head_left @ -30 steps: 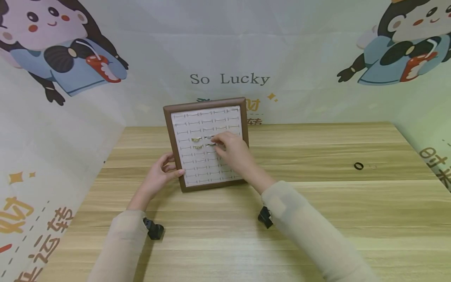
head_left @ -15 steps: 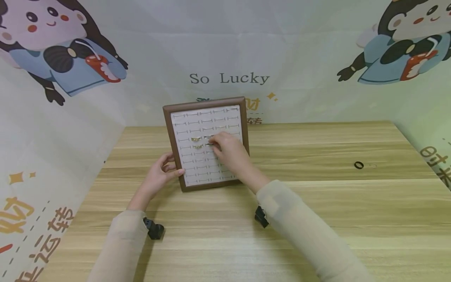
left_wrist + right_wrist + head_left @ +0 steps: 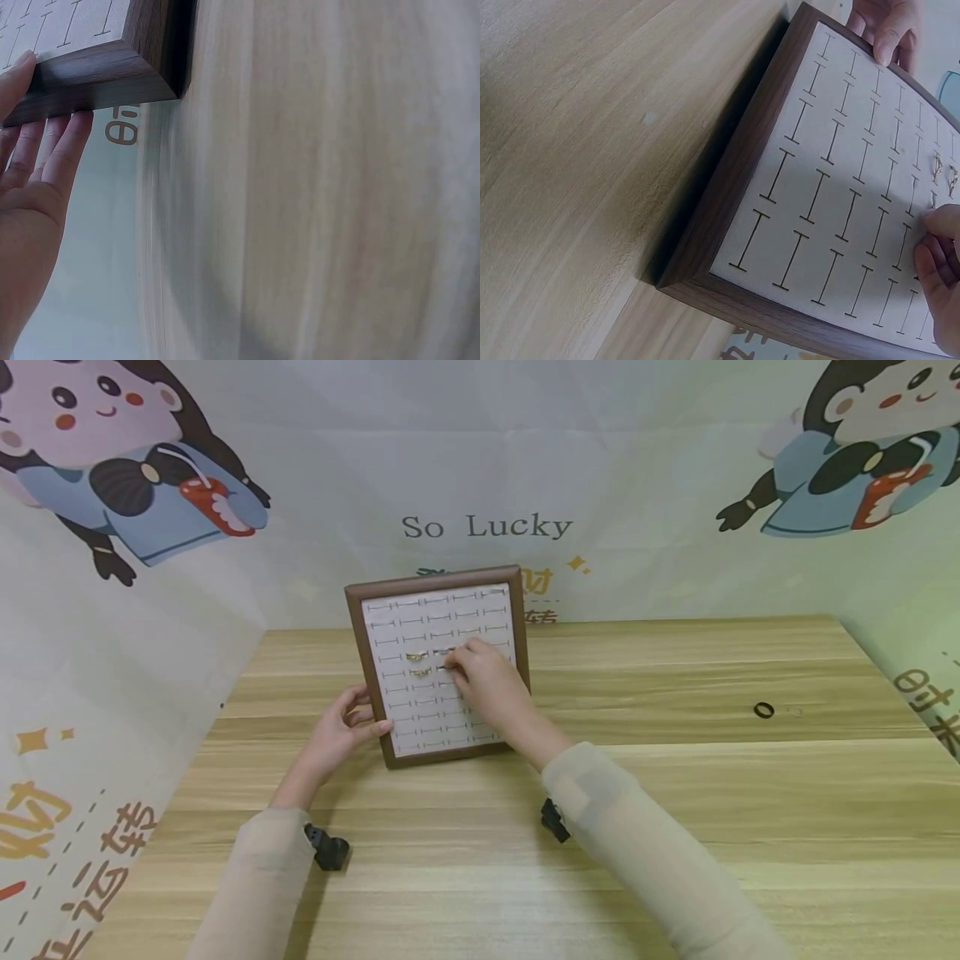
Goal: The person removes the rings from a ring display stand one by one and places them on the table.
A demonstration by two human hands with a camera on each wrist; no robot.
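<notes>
A brown-framed ring display board [image 3: 427, 718] with rows of slots in its white face stands tilted on the table. My left hand [image 3: 337, 731] grips its left edge, thumb in front and fingers round the side and back. In the head view, a gold ring [image 3: 416, 657] and a second gold ring [image 3: 421, 672] sit in slots; a silvery ring [image 3: 443, 651] is to their right. My right hand [image 3: 491, 687] pinches a small ring at the slot just below the silvery one; fingertips mostly hide it. In the right wrist view, curled fingers [image 3: 928, 274] lie against the board.
A black ring [image 3: 763, 711] lies on the wooden table [image 3: 660, 793] at the right, with a thin, faint ring [image 3: 793, 712] beside it. A printed cloth backdrop [image 3: 637, 485] stands behind the table and along both sides.
My right hand has shifted slightly left, and its thumb and fingers have come together at the ring below the silvery one. The left hand and the board stay in place.
</notes>
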